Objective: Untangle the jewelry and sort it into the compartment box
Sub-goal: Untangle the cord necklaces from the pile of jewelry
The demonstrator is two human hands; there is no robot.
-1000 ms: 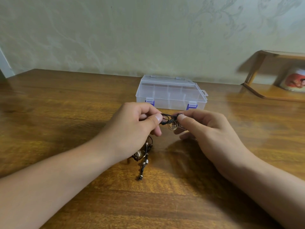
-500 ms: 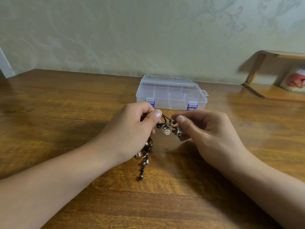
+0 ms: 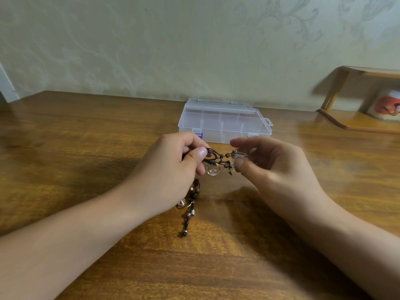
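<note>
1. Hands moved apart since a second ago: the cord bundle point(image 3: 214, 158) is now stretched out between them, so I judge untangling has begun, nothing sorted.
2. Left hand point(image 3: 173, 167) grip pinches the cords; right hand point(image 3: 272, 167) grip pinches a clear pendant point(image 3: 238, 158).
3. Beaded tails point(image 3: 190, 204) dangle to the tabletop point(image 3: 86, 148); the compartment box point(image 3: 225, 122) is lidded, just behind.

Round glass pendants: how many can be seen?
2: one round glass pendant hangs from the cords between the hands; another lies on the table under the left wrist. More may be hidden in the left hand.
</note>
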